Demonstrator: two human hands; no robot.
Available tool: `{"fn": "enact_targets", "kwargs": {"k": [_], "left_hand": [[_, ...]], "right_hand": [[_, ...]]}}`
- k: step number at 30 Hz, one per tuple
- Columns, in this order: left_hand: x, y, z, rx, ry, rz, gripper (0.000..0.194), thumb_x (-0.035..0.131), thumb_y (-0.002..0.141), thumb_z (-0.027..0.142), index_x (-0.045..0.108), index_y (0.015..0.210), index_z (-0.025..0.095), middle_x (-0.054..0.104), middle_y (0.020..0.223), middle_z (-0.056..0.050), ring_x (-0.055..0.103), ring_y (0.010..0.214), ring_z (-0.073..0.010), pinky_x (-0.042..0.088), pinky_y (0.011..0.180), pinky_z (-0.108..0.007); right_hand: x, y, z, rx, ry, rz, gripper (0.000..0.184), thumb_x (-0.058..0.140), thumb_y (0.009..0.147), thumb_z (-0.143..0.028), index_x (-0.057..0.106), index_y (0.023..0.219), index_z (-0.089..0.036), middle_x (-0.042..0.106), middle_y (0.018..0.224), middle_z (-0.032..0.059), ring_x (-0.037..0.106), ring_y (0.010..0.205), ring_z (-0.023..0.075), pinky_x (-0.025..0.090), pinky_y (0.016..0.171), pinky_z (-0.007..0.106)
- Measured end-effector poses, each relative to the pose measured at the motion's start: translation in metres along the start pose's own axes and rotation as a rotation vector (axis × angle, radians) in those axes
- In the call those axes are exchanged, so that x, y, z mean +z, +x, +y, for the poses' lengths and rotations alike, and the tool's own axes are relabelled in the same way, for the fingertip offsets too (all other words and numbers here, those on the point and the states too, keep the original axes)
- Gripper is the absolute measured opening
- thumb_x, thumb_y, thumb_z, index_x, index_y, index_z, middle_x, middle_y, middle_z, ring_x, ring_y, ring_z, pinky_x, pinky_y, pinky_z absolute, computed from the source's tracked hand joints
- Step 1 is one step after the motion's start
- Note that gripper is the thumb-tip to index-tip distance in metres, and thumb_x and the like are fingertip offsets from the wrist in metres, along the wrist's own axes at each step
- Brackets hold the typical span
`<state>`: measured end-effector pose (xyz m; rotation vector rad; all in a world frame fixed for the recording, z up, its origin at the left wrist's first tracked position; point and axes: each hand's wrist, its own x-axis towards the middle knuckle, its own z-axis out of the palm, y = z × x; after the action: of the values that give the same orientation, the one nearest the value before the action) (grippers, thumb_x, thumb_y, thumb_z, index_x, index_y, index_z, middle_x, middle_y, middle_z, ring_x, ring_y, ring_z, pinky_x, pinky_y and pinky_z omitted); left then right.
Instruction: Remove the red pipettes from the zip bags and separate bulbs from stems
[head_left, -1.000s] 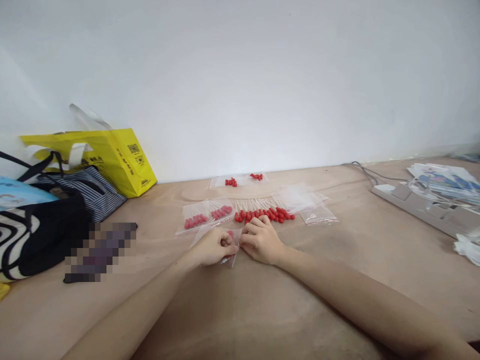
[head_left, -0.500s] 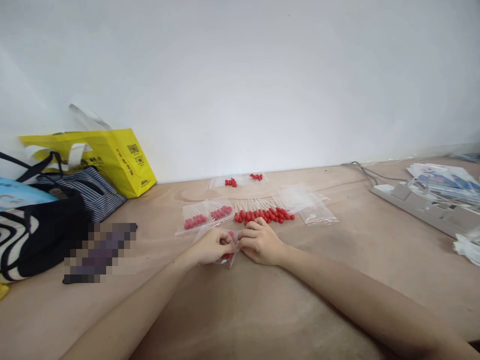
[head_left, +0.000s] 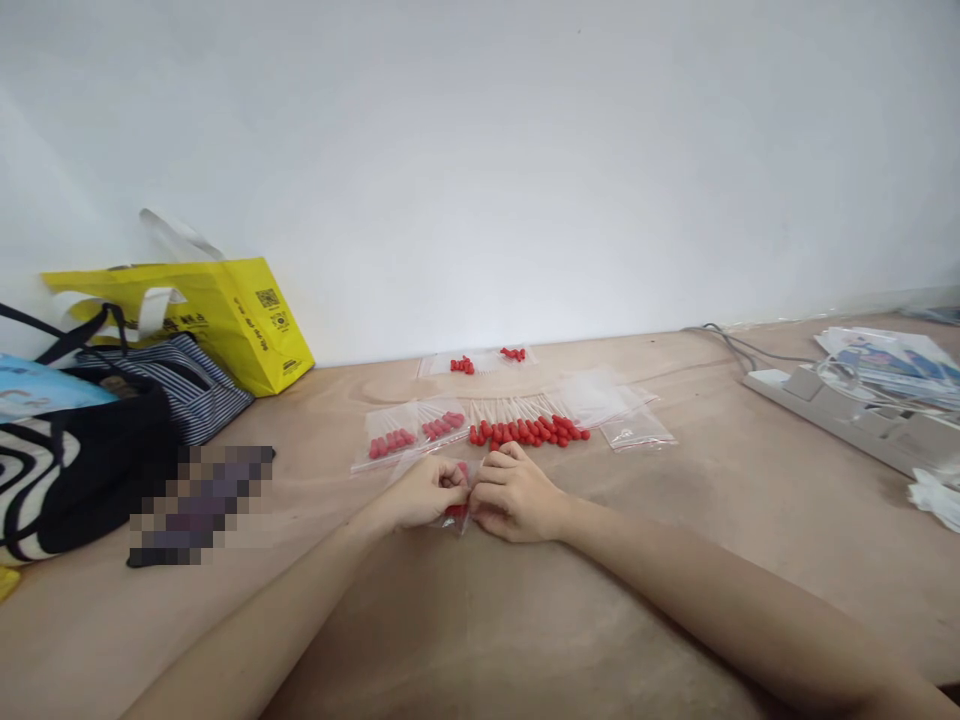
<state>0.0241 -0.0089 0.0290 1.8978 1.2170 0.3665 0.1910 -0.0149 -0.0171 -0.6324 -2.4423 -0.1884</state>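
My left hand (head_left: 421, 494) pinches a small clear zip bag (head_left: 454, 524) with red-tipped pieces inside. My right hand (head_left: 520, 496) has its fingers closed on the bag's right edge, touching the left fingertips; most of the bag is hidden behind both hands. Just beyond them lies a row of loose red-tipped sticks (head_left: 529, 431), thin pale shafts pointing to the wall. To their left are filled clear bags (head_left: 391, 444) of the same sticks. Flat clear zip bags (head_left: 637, 430) lie to the right of the row.
More bagged red-tipped sticks (head_left: 463, 367) lie by the wall. A yellow shopping bag (head_left: 247, 320), a striped pouch (head_left: 204, 390) and a black-and-white bag (head_left: 82, 470) stand at left, near a pixelated dark object (head_left: 202, 505). A white power strip (head_left: 847, 415) and printed sheets (head_left: 892, 360) are at right.
My right hand has shifted slightly left and toward me, closing up against the left fingertips at the bag's edge. My left hand stays almost still.
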Motion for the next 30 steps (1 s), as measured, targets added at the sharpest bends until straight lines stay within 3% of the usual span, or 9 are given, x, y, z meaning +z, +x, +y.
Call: {"fn": "enact_targets", "kwargs": {"k": [5, 12, 15, 19, 24, 30], "left_hand": [[0.000, 0.000, 0.000, -0.010, -0.032, -0.009, 0.033, 0.053, 0.064, 0.044, 0.041, 0.051, 0.016, 0.045, 0.048, 0.004, 0.039, 0.045, -0.0080, 0.029, 0.045, -0.021], [0.003, 0.001, -0.001, -0.011, 0.012, 0.022, 0.033, 0.051, 0.067, 0.045, 0.039, 0.053, 0.017, 0.045, 0.047, 0.004, 0.041, 0.046, -0.0091, 0.029, 0.045, -0.021], [0.001, 0.000, 0.001, -0.029, 0.010, 0.008, 0.030, 0.050, 0.066, 0.043, 0.039, 0.054, 0.018, 0.044, 0.047, 0.005, 0.040, 0.045, -0.0084, 0.028, 0.044, -0.021], [-0.004, -0.004, 0.004, -0.069, -0.074, -0.084, 0.027, 0.050, 0.065, 0.040, 0.039, 0.056, 0.018, 0.045, 0.046, 0.006, 0.035, 0.040, -0.0067, 0.026, 0.041, -0.021], [-0.004, -0.004, 0.006, -0.051, -0.070, -0.111, 0.027, 0.051, 0.065, 0.041, 0.042, 0.056, 0.017, 0.048, 0.048, 0.004, 0.037, 0.041, -0.0067, 0.028, 0.042, -0.020], [-0.002, -0.003, 0.004, 0.021, -0.025, -0.108, 0.029, 0.051, 0.067, 0.041, 0.042, 0.055, 0.017, 0.045, 0.049, 0.005, 0.038, 0.043, -0.0073, 0.029, 0.043, -0.021]], "right_hand": [[0.001, 0.000, -0.001, -0.030, -0.043, 0.016, 0.009, 0.049, 0.078, -0.023, 0.057, 0.082, -0.021, 0.060, 0.076, 0.0001, 0.043, 0.080, 0.0144, 0.023, 0.075, 0.034], [0.003, 0.000, -0.003, -0.068, -0.144, 0.078, 0.018, 0.043, 0.083, -0.020, 0.057, 0.071, -0.020, 0.060, 0.077, 0.0002, 0.042, 0.077, 0.0135, 0.022, 0.075, 0.034], [0.003, -0.002, 0.000, 0.058, -0.095, 0.079, 0.010, 0.048, 0.080, -0.025, 0.057, 0.079, -0.019, 0.060, 0.081, 0.0018, 0.043, 0.078, 0.0146, 0.024, 0.073, 0.033], [0.003, -0.004, 0.008, 0.207, 0.000, 0.081, 0.017, 0.056, 0.075, -0.031, 0.057, 0.087, -0.019, 0.061, 0.086, 0.0022, 0.044, 0.082, 0.0156, 0.024, 0.073, 0.032], [0.003, -0.002, 0.008, 0.133, -0.034, 0.062, 0.010, 0.051, 0.078, -0.026, 0.059, 0.078, -0.021, 0.060, 0.089, 0.0021, 0.044, 0.082, 0.0152, 0.023, 0.073, 0.033], [0.003, 0.000, 0.006, 0.006, -0.087, 0.080, 0.009, 0.049, 0.077, -0.022, 0.057, 0.073, -0.019, 0.059, 0.079, 0.0007, 0.042, 0.077, 0.0141, 0.024, 0.071, 0.032]]}}
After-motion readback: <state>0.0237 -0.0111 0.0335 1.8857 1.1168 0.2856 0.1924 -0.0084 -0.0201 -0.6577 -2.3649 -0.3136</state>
